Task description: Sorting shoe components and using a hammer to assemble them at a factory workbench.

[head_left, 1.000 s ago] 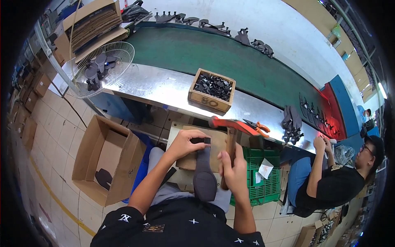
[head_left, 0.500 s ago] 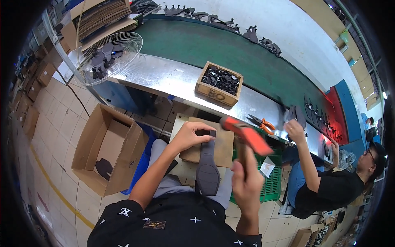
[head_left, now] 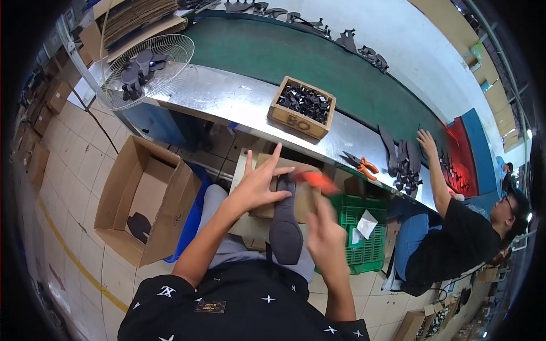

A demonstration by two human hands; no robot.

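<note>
- Wooden crate (head_left: pixel 302 108), upper centre on the steel desk (head_left: pixel 227 96): full of small black parts.
- Open cardboard box (head_left: pixel 145 199), left on the floor: one dark sole-shaped piece on its bottom.
- Green plastic basket (head_left: pixel 364 238), right of centre: white paper slip on its side.
- Flat cardboard stack (head_left: pixel 139 17), upper left; small brown cartons along the far-left edge.
- Dark insole (head_left: pixel 285 227), centre of frame, lying over a cardboard slab (head_left: pixel 267 199) on the lap.
- Left hand (head_left: pixel 259 184): grip spread, fingers splayed, palm pressing the insole's upper end.
- Right hand (head_left: pixel 325 238): blurred, grip pinched on an orange-red tool (head_left: pixel 315 181) just above the insole.
- Orange-handled pliers (head_left: pixel 359 163) on the desk, right of the crate.
- Co-worker's hand (head_left: pixel 425 141) at the right touches dark strips (head_left: pixel 401 159).
</note>
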